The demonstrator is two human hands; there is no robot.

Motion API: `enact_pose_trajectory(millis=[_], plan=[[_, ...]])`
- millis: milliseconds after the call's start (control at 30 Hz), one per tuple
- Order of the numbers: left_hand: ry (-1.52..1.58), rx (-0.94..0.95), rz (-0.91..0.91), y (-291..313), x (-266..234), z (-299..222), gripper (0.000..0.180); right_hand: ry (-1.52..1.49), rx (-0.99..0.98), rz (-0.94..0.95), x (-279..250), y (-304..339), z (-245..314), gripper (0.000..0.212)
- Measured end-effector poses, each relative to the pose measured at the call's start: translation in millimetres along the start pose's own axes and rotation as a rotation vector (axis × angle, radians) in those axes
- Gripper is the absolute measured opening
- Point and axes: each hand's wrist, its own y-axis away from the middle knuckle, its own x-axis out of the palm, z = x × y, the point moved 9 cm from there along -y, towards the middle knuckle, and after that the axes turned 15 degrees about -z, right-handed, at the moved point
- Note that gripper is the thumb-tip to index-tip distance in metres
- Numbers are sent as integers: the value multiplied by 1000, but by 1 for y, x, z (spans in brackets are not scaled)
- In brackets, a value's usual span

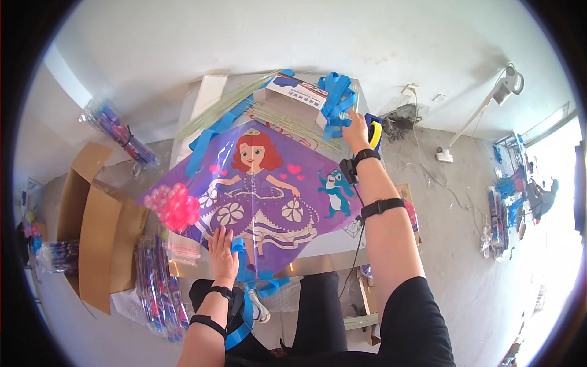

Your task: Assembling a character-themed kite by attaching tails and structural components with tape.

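Note:
A purple diamond-shaped kite sheet (278, 162) lies spread on the table, printed with a red-haired figure in a gown, pink balloons and a blue animal. My left hand (224, 254) rests flat on its lower part, fingers stretched out. Beside that thumb sits a loop of blue ribbon (238, 246), which trails over the near table edge. At the far right, my right hand (356, 133) is at a heap of blue ribbon (335, 101), its fingers loosely bent and apart. Just right of it stands a blue tape dispenser with a yellow roll (375, 134).
A white carton (293, 96) stands among thin pale sticks (229, 110) at the table's back. An open cardboard box (98, 238) and plastic-wrapped packs (160, 287) are on the left. A white lamp (505, 85) stands at the right wall.

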Motion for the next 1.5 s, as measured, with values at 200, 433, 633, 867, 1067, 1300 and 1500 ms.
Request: enact_pose_trajectory(millis=[200, 433, 633, 867, 1067, 1300, 1500], plan=[[18, 32, -24, -2, -4, -10, 46, -231, 123, 120, -28, 75, -7, 37], [34, 5, -40, 6, 1, 9, 46, -393, 368, 412, -138, 259, 37, 23], [980, -605, -101, -21, -42, -69, 36, -435, 671, 327, -247, 330, -4, 20], [1543, -622, 387, 2, -153, -243, 36, -864, 663, 281, -310, 282, 100, 22], [1196, -303, 679, 43, -178, -290, 31, -1230, 682, 502, -352, 261, 161, 22], [1210, -122, 664, 66, -192, -318, 34, -1294, 755, 475, -385, 263, 165, 9], [1260, -194, 845, 83, -192, -319, 30, -1440, 865, 363, -403, 276, 132, 9]])
